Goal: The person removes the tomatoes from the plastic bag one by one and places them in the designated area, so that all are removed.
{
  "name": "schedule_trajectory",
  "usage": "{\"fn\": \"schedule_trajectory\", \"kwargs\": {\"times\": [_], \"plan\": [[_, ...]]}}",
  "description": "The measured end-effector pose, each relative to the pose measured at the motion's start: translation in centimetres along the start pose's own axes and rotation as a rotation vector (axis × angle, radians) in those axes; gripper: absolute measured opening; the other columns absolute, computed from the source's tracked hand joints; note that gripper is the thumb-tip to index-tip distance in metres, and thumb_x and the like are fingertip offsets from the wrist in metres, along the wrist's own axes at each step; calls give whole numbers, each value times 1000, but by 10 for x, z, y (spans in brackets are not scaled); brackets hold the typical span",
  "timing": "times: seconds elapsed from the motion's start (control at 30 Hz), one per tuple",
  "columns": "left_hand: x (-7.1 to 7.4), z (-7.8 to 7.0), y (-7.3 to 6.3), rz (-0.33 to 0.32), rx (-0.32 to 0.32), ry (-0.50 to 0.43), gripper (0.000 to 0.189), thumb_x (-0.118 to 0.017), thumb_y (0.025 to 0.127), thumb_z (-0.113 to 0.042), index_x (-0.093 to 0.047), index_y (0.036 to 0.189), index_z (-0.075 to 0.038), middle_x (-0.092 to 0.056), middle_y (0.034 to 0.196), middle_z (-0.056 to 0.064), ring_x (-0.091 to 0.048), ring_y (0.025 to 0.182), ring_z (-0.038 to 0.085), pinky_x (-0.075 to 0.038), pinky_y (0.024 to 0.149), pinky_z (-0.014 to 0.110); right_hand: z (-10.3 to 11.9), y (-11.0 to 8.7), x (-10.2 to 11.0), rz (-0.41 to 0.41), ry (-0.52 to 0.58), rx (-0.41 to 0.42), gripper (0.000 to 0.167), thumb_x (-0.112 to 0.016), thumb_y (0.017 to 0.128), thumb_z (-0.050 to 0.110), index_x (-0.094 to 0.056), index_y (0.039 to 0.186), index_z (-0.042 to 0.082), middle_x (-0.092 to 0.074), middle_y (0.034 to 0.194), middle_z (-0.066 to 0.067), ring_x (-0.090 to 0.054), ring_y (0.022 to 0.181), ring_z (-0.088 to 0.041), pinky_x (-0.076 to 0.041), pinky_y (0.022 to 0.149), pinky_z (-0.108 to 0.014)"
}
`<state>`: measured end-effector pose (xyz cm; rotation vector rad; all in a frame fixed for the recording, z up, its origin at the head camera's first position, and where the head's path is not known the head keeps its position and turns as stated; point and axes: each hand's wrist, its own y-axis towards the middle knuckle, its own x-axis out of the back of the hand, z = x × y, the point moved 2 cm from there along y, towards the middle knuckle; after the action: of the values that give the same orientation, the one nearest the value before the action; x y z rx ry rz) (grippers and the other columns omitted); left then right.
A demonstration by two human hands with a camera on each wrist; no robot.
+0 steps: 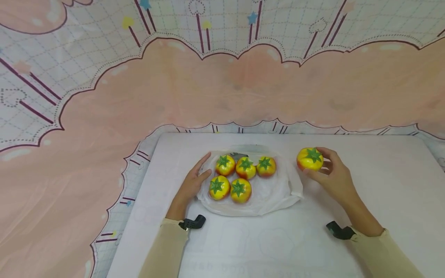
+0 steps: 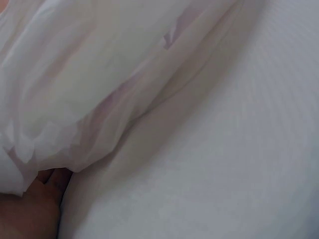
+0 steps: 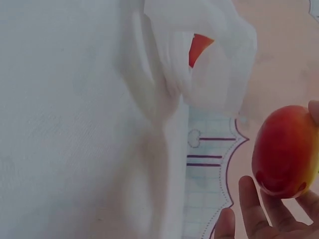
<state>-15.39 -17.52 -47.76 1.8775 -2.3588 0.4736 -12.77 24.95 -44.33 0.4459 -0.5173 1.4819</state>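
In the lower middle of the head view, 5 yellow-and-red toy tomatoes with green leafy tops (image 1: 237, 176) sit clustered on a crumpled white plastic bag (image 1: 278, 193) spread on the white tabletop (image 1: 382, 185). The person's right hand (image 1: 333, 175) holds a 6th yellow-and-red toy tomato (image 1: 309, 158) off the bag's right edge, fingers curled round it from behind. The left hand (image 1: 192, 181) lies at the bag's left edge, fingers straight and together, touching the plastic.

As I judge it, the work with the tomatoes is nearly at one end: 5 lie on the bag, and only the held one is apart from them. Whether it is coming or going, I cannot tell.

The right wrist view shows the held tomato's red underside (image 3: 286, 152) against the fingertips (image 3: 251, 201), which the head view hides, plus a red sliver of another tomato through the bag's folds at the top. The left wrist view gives only bag folds (image 2: 75, 89) and a bit of the left hand at the lower left; no tomatoes appear there.
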Motion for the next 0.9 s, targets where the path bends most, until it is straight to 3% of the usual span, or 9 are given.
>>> {"fn": "schedule_trajectory", "kwargs": {"times": [0.1, 0.27, 0.37, 0.5, 0.9], "plan": [[0, -2, -1, 2, 5, -4, 58, -54, 106, -22, -35, 160, -32, -22, 171, -4, -12, 160, 24, -8, 130, 55, -5, 2, 1, -3, 11, -23, 88, -76, 91, 42, -28, 159, 14, -41, 156, -18, -51, 130, -42, -45, 80, 0], [0, 0, 0, -4, 11, 3, 58, -54, 106, -22, -35, 159, -35, -23, 170, -7, -12, 160, 22, -8, 130, 53, -12, 5, 2, -1, 16, -52, 89, -74, 92, 46, -26, 161, 16, -38, 158, -18, -47, 134, -45, -49, 80, -5], [0, 1, 0, -5, 13, 9, 58, -55, 105, -23, -35, 159, -35, -23, 170, -7, -12, 160, 22, -8, 130, 53, -15, 7, 2, -1, 12, -77, 90, -73, 92, 48, -24, 161, 17, -37, 159, -19, -45, 137, -47, -59, 92, -26], [0, 1, 0, -6, 16, 12, 59, -55, 105, -24, -35, 159, -35, -22, 171, -6, -12, 160, 22, -8, 130, 54, -17, 8, 0, -3, 12, -104, 92, -74, 91, 48, -23, 161, 17, -35, 159, -21, -44, 138, -48, -53, 103, -57], [0, 0, -1, -6, 10, 20, 59, -55, 105, -24, -34, 160, -35, -22, 171, -6, -11, 160, 22, -7, 130, 54, -24, 14, -5, 34, 41, -156, 93, -76, 91, 39, -22, 162, 14, -31, 162, -23, -41, 139, -47, -45, 110, -63]]}}
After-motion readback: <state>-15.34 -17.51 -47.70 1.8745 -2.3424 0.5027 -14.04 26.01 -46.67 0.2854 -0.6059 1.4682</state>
